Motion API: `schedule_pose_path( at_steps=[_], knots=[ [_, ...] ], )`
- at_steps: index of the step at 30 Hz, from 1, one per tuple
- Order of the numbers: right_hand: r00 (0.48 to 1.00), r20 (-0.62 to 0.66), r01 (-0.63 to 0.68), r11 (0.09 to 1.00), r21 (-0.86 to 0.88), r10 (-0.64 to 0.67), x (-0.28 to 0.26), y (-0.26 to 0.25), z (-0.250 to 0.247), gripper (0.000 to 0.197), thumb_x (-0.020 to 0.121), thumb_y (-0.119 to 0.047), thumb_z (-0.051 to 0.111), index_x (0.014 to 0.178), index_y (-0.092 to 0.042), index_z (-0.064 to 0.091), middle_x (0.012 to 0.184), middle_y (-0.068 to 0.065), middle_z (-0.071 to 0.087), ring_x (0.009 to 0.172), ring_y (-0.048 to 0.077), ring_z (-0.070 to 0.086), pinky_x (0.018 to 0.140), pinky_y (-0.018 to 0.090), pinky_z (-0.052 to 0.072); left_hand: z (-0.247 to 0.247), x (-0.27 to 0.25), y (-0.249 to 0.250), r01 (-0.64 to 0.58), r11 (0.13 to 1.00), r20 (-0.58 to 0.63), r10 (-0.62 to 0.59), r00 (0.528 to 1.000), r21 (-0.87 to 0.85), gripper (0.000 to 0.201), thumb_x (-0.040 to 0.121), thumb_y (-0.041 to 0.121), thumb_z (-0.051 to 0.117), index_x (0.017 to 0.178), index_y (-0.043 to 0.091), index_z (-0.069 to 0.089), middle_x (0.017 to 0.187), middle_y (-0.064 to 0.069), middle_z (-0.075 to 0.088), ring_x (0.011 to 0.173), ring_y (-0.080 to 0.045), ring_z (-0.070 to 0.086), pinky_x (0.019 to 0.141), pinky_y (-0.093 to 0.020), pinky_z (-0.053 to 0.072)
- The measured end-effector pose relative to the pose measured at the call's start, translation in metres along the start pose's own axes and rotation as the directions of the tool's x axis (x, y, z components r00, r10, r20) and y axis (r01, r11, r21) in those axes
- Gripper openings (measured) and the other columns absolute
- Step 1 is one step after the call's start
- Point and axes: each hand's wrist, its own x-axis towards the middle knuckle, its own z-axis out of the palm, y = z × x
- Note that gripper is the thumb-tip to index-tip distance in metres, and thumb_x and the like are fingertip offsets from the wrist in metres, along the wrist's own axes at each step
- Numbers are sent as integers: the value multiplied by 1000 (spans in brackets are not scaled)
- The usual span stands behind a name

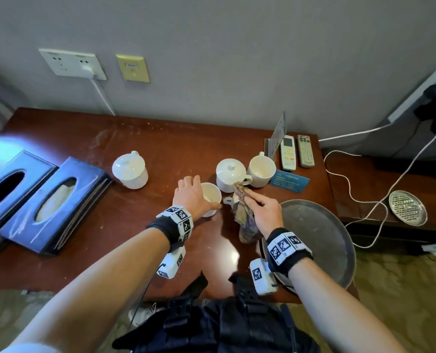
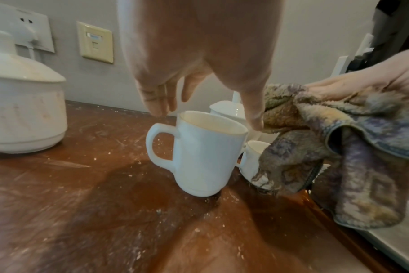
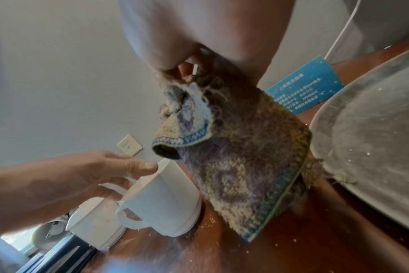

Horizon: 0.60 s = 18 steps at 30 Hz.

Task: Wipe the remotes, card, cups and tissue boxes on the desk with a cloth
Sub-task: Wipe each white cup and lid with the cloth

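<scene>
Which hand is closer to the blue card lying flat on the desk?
Right. The right hand, holding the cloth, sits just short of the blue card, toward the person. The left hand is farther left, over an open cup.

Desk (image 1: 59, 250) against the wall. Two tissue boxes (image 1: 54, 202) side by side at left. Lidded cup (image 1: 130, 170) centre-left. Open mug (image 1: 211, 197) mid-desk; second lidded cup (image 1: 230, 174) and another mug (image 1: 261, 171) behind it to the right. Two remotes (image 1: 297, 152) at back right corner, card (image 1: 289, 180) just before them. Round tray (image 1: 321, 240) at front right edge.
</scene>
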Motion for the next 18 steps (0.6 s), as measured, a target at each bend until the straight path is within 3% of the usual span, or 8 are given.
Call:
schedule_pose_path(
  at_steps=[4,8,12,15,18],
  knots=[
    [1000,27,-14,1000,10,14,4,3,0,26,91,-29,65,115,-37,71,111,-18,70,108,5,63,102,38,50,-1,0,5,31,997,5,-31,1000,76,86,75,65,71,138,13,46,140,-12,39,127,-30,37,104,-41,41],
    [999,34,-28,1000,13,27,0,3,-6,26,92,-28,65,115,-36,70,114,-16,70,108,5,62,103,36,49,3,2,8,-38,994,82,29,996,107,86,76,56,73,147,24,36,149,-14,26,137,-33,25,110,-46,32],
    [999,13,-33,999,6,33,-3,7,-17,27,93,-24,64,118,-30,70,117,-10,70,107,6,61,103,34,48,2,2,9,-115,988,171,96,981,107,92,79,43,75,153,42,22,162,-11,1,148,-36,2,117,-55,18],
    [999,-14,-33,999,-18,33,-2,10,-21,27,93,-25,64,119,-29,70,119,-8,70,109,8,60,104,35,47,9,-4,11,-16,1000,136,13,991,18,111,73,49,80,156,28,10,162,-14,3,149,-36,7,116,-55,20],
    [999,-28,-45,999,-12,45,1,12,-20,26,92,-27,65,117,-31,71,117,-10,70,109,8,61,103,36,48,17,-5,13,112,987,129,-98,987,-113,122,66,58,84,153,14,12,153,-16,25,138,-36,32,110,-50,37]
  ],
)
